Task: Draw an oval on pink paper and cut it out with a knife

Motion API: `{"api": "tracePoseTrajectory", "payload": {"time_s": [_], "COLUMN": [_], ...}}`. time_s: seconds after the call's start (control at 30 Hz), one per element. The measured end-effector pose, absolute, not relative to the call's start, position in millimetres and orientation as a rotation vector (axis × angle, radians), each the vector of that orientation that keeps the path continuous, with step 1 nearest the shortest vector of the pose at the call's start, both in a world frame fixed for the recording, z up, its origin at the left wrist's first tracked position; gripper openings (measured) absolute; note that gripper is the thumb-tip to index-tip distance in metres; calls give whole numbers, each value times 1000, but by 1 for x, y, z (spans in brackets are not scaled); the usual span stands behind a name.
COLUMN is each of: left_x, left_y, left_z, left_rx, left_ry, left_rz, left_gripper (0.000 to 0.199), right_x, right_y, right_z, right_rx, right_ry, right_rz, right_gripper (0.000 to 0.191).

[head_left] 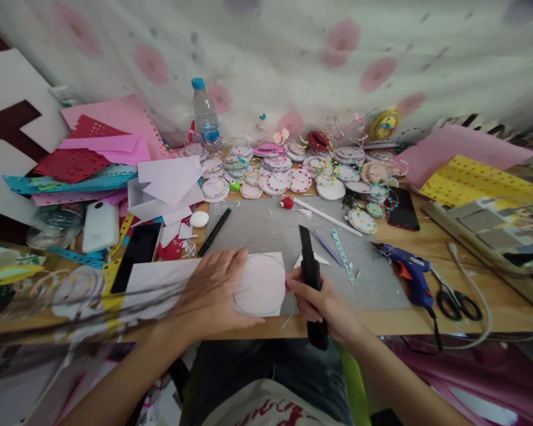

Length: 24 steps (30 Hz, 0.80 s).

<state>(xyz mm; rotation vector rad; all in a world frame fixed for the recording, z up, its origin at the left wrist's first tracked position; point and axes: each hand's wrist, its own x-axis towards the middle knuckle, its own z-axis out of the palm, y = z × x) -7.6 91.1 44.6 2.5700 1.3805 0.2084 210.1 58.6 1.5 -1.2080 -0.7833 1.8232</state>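
A strip of white card (258, 285) lies at the table's front edge, a circle drawn in thin green-blue line near its right end. My left hand (215, 290) rests flat on the card just left of the circle, fingers stretched out. In my right hand (331, 307) is a black utility knife (311, 269), held upright with its tip pointing away from me. The right fingertips are close to the card's right edge; whether they touch it I cannot tell. Small white offcuts and a punched pale green strip (343, 255) lie beyond the knife.
A grey cutting mat (257, 222) covers the middle. Decorated discs (278, 182) crowd the back beside a water bottle (206, 115). A blue glue gun (408, 272) and scissors (457, 303) lie right. Left are a phone (137, 251), a black pen (215, 231) and coloured sheets (82, 157).
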Motion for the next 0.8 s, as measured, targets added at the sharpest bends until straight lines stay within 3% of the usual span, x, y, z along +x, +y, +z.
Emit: {"api": "tracePoseTrajectory", "payload": {"time_s": [0.27, 0.37, 0.53, 0.67, 0.8], "left_x": [9, 25, 40, 21, -10], "left_y": [107, 115, 123, 120, 112], "left_z": [27, 16, -2, -16, -29], "left_rx": [2565, 2487, 2472, 2498, 2538], "left_ry": [1612, 1772, 1624, 1473, 1425], "left_rz": [133, 139, 113, 170, 185], "left_gripper": [100, 101, 110, 120, 108], "right_x": [238, 248, 269, 281, 276], "right_y": [66, 66, 57, 42, 30], "right_z": [-10, -13, -10, -5, 1], "right_rx": [-1401, -1507, -1607, -1689, -1629], "right_ry": [-902, -1129, -1571, -1831, -2066], "right_rz": [1606, 1472, 1198, 985, 831], "right_gripper": [34, 30, 29, 47, 61]}}
